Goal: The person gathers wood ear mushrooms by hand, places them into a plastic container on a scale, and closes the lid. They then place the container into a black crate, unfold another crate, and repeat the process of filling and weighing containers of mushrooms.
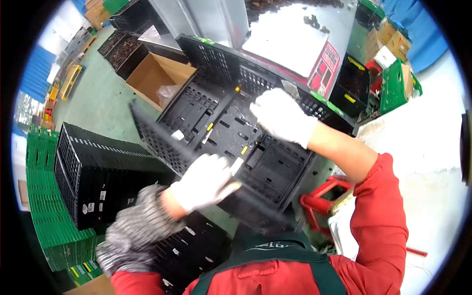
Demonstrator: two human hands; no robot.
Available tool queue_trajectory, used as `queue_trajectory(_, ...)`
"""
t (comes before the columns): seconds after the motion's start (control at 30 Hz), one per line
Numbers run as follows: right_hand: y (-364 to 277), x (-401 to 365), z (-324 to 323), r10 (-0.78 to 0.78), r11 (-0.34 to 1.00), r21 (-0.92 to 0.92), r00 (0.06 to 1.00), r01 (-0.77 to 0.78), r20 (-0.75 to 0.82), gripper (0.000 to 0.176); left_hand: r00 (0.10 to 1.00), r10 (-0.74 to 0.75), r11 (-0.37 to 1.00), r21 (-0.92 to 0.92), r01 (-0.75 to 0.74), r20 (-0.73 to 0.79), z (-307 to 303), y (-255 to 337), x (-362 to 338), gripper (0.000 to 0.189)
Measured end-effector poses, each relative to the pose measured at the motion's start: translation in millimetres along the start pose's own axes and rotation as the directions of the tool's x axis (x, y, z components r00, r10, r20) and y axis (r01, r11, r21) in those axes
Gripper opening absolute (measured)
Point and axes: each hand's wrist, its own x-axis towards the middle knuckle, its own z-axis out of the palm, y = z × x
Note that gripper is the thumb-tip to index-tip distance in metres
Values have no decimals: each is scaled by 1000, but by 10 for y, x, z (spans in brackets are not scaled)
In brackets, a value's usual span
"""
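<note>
A black folding crate [231,129] lies before me, its far long wall up and its near wall tilted and blurred. Its end panels appear to lie flat inside. My left hand [204,181], in a white glove, is at the near wall with fingers curled over its edge and thumb apart. My right hand [282,115], also white-gloved, is over the crate's interior beside the far wall. Its fingers are curled, and whatever may be in them is hidden. Yellow clips [210,126] and a pale label scrap show on the crate floor.
Stacked black crates [108,172] and green crates [44,196] stand on the left. An open cardboard box [152,81] sits beyond the crate. A metal table with a white-topped box [285,42] is at the back. A red metal frame [317,201] stands close on the right.
</note>
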Motion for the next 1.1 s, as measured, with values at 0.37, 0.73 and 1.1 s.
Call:
queue_trajectory(0.37,-1508,-384,1108,88,889,420,969,-181,232,39,144,-496,554,185,812,856,21,-1010,382,48)
queue_trajectory(0.73,-1693,-259,1439,261,869,358,931,-341,253,51,540,-662,748,421,513,520,947,-1950,430,60)
queue_trajectory(1.1,-1441,-361,219,200,859,416,944,-297,262,40,576,-809,571,393,721,118,113,-1814,250,58)
